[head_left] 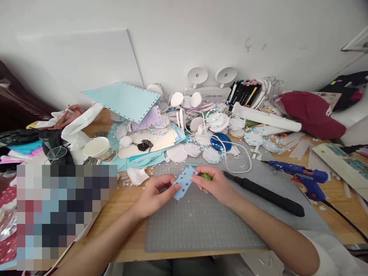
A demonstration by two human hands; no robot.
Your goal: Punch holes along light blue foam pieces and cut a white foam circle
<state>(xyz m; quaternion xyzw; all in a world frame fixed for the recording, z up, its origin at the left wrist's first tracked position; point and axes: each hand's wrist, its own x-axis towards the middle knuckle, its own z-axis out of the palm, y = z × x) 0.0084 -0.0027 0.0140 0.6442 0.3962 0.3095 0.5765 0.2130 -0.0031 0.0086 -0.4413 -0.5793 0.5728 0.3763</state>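
Note:
Between both hands is a small piece of light blue paper (185, 183), tilted, with rows of flower-shaped holes punched through it. My left hand (159, 190) pinches its lower left end between thumb and fingers. At the upper right end, my right hand (214, 184) has its thumb and fingertips closed on the paper. A bright green object (206, 176) sits in the same right hand; the fingers hide most of it, so its kind is unclear. Below the hands lies a grey cutting mat (184, 230). Just right of my right hand rests a long black tool (267, 194).
A blue hot glue gun (304, 174) lies at right, near a power strip (339, 168). White discs with blue trim (217, 122) are piled behind the mat. A paper cup (99, 149) stands left. A white cord (249, 163) loops on the mat. Markers (244, 94) stand behind.

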